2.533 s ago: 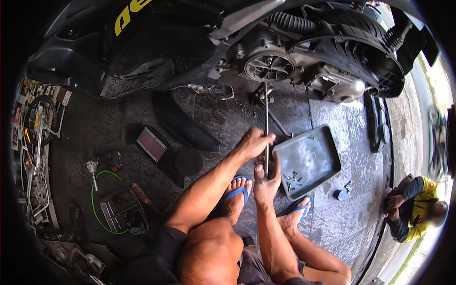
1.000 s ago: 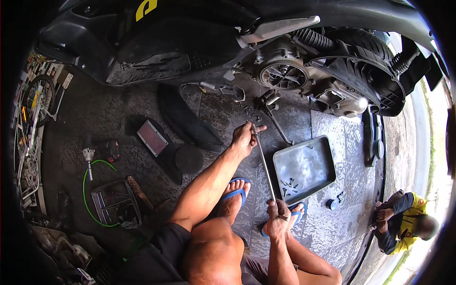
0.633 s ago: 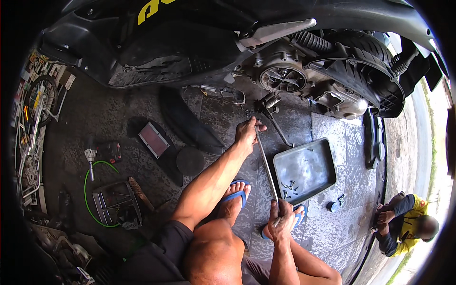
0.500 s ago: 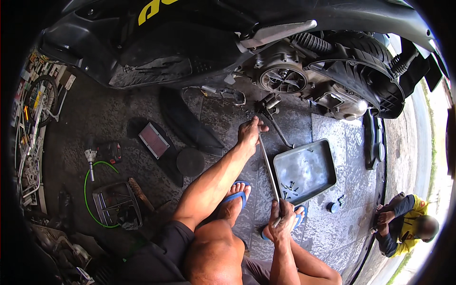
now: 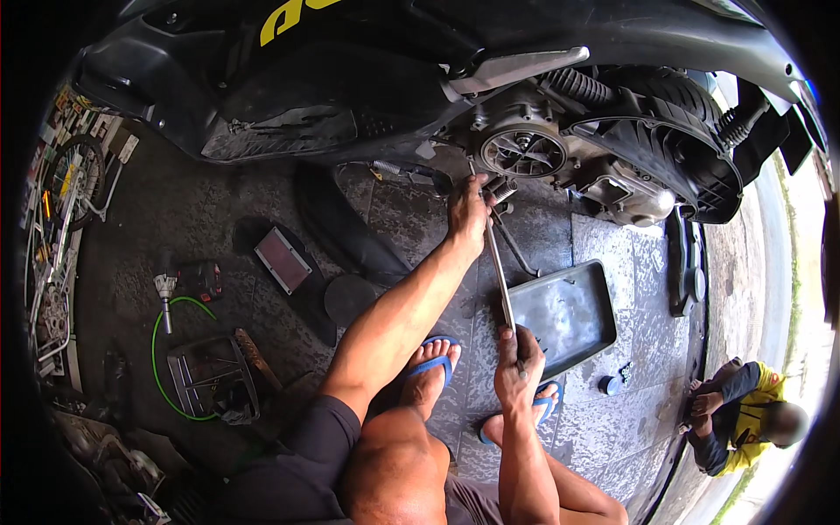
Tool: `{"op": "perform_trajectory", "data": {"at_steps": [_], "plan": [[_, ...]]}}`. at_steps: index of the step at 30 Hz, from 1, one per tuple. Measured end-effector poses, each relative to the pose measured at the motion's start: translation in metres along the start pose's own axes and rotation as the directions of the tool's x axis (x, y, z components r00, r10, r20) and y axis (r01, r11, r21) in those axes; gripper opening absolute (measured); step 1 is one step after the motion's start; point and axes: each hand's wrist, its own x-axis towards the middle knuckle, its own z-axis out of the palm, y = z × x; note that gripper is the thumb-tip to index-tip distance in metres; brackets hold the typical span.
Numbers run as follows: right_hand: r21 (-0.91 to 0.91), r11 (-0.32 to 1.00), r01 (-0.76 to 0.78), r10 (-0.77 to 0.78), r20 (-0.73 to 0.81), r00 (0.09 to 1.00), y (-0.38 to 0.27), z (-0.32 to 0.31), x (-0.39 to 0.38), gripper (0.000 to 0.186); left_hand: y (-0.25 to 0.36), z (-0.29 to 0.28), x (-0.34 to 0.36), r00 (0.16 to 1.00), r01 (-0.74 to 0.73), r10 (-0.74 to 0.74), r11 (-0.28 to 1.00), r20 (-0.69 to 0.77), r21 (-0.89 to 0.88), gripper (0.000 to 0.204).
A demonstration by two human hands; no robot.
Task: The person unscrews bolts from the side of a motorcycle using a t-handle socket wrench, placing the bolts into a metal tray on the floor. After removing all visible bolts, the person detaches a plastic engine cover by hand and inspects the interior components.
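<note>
A long, thin metal rod-shaped tool (image 5: 501, 276) runs slantwise between my hands. My left hand (image 5: 470, 210) is closed around its upper part, just below the engine casing. Closed on its lower end is my right hand (image 5: 519, 360), beside the tray; the handle's exact kind is hidden by the fingers. The tool's far tip reaches up to the casing's lower left edge, but whether it touches cannot be made out. Above and right of my left hand is a round spoked wheel (image 5: 523, 150) in the open engine of a black scooter (image 5: 350, 87).
A grey metal tray (image 5: 610, 302) lies right of the tool. The scooter's stand (image 5: 518, 247) angles down toward it. A round blue cap (image 5: 610, 384) lies nearby. At left are a toolbox tray (image 5: 254, 385) and green hose (image 5: 156, 350). Another person (image 5: 744, 416) sits at far right.
Both hands and the tool have moved up toward the engine, the tool's tip now near the casing. My right hand has turned more upright and sits nearer the tray's left edge.
</note>
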Motion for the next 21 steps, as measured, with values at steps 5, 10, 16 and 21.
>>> {"op": "perform_trajectory", "data": {"at_steps": [5,10,16,21], "plan": [[0.003,0.999,-0.033,0.033,0.007,0.999,-0.008,0.004,0.006,0.025,0.002,-0.002,0.016,0.999,-0.011,0.010,0.999,-0.031,-0.032,0.022],[0.097,0.994,-0.049,0.051,-0.022,0.998,-0.005,0.027,-0.002,0.024,0.010,-0.013,-0.001,1.000,0.023,-0.025,0.990,0.015,0.141,0.027],[0.638,0.693,-0.335,0.295,0.173,0.940,-0.017,0.063,-0.016,0.029,0.005,-0.090,-0.095,0.624,0.065,-0.466,0.831,0.628,0.552,0.044],[0.772,-0.350,-0.530,0.204,0.615,0.762,-0.031,0.079,-0.007,0.039,0.033,-0.098,-0.107,0.601,0.155,-0.647,0.671,0.470,0.725,0.039]]}}
